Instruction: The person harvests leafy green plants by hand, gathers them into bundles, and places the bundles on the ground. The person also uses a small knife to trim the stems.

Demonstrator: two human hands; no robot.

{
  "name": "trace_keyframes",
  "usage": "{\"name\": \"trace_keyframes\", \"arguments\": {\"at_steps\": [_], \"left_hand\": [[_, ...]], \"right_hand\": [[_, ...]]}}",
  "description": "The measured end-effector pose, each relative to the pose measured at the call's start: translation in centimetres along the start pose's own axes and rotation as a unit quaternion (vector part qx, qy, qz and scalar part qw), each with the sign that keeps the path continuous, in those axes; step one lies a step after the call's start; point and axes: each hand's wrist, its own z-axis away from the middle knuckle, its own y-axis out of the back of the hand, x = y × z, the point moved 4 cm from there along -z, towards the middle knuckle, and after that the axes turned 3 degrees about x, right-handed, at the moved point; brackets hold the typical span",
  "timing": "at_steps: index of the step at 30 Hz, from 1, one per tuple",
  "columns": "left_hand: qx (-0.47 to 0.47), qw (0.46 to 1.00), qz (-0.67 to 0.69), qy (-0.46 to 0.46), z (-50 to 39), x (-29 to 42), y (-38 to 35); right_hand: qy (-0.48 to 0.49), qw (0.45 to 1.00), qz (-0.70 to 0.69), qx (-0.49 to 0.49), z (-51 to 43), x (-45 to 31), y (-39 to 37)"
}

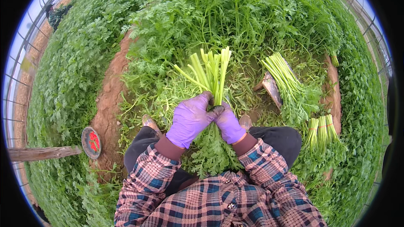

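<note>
A bunch of leafy green stalks [215, 75] stands between my two hands, cut ends pointing away from me and feathery leaves hanging toward my lap. My left hand [191, 118], in a soiled purple glove, closes around the stalks from the left. From the right, my right hand [229, 122], gloved alike, grips the same bunch, and the thumbs and fingertips meet at its middle. One stalk slants out to the left of the others. The palms and some fingers are hidden.
Loose cut stalks [282, 74] lie across a low stand [272, 90] at right. Several banded bundles [322, 130] lie nearer me on that side. A bowl [91, 142] with red bands sits left, by a wooden post [44, 153]. Dense plants [221, 15] grow ahead. Another person [56, 15] is far left.
</note>
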Motion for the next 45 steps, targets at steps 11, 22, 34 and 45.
{"name": "trace_keyframes", "arguments": {"at_steps": [11,22,34,45], "left_hand": [[0.056,0.994,0.082,0.039,-1.1,-2.2,1.6],[-0.016,0.999,0.039,0.025,-0.8,-0.9,-0.3],[0.293,0.896,0.314,0.114,-2.4,-6.2,9.0],[0.176,0.982,0.067,0.017,-2.0,-1.8,2.7]], "right_hand": [[-0.035,0.998,0.003,-0.056,0.4,-0.2,0.1],[-0.011,1.000,0.028,-0.006,0.1,0.3,0.1],[-0.069,0.997,0.009,-0.027,0.6,0.1,0.4],[0.010,0.985,0.167,0.026,0.1,1.5,0.8]]}}
